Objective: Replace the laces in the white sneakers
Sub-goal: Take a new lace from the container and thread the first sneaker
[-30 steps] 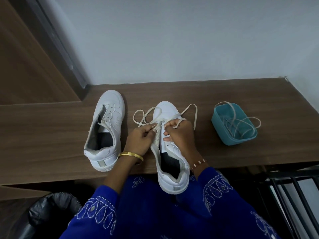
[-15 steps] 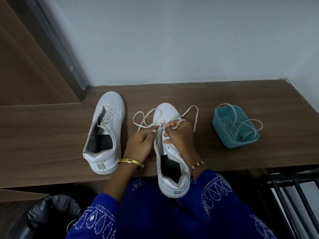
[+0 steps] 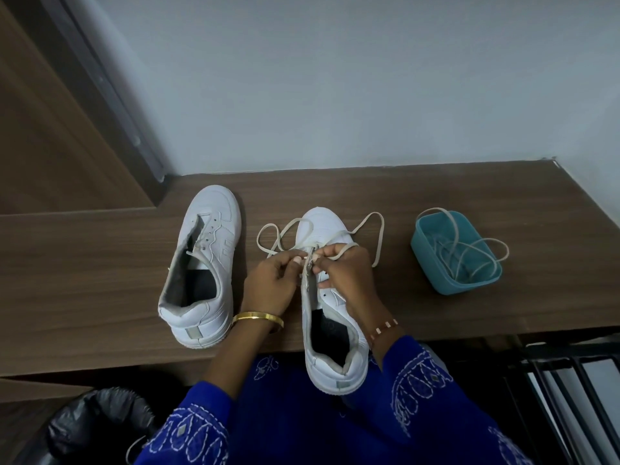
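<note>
Two white sneakers lie on a brown wooden table (image 3: 84, 263). The right sneaker (image 3: 330, 307) points away from me, its heel hanging over the table's front edge. An off-white lace (image 3: 377, 236) loops loosely around its toe. My left hand (image 3: 273, 280) pinches the lace at the left side of the eyelets. My right hand (image 3: 345, 273) pinches the lace on the right side, fingers curled over the tongue. The left sneaker (image 3: 204, 273) lies beside my left hand with no lace in its eyelets.
A teal plastic tub (image 3: 432, 273) holding another off-white lace (image 3: 469, 260) stands to the right on the table. A black bin bag (image 3: 94, 427) sits below the table at lower left. A black metal rack (image 3: 563, 397) is at lower right. A wall stands behind.
Both hands have shifted slightly toward the toe along the eyelets. The sneaker has slid a little toward me. The lace loops lie much as before.
</note>
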A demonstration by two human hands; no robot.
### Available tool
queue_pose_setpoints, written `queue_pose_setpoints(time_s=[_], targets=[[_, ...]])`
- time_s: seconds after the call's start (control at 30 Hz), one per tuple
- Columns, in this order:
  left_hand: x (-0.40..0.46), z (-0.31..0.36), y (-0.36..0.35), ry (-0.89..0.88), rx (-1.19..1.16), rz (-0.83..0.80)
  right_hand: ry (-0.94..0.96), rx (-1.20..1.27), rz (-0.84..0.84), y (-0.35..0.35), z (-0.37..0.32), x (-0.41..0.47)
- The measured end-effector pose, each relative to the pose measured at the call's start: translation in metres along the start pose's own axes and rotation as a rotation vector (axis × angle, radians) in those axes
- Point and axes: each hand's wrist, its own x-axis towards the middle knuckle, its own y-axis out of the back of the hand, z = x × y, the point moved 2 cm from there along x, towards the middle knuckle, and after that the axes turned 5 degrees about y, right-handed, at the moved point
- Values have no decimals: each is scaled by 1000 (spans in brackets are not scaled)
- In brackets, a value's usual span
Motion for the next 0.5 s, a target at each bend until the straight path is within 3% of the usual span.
queue_pose_setpoints(time_s=[0.27,0.4,0.5], targets=[[17,1,-11,58,14,89,22,29,-13,8,1,-3],[23,-3,11,238,-671,243,151,-258,42,14,5,-12],[28,-6,45,340,-1040,376,299,-563,52,16,0,-19]])
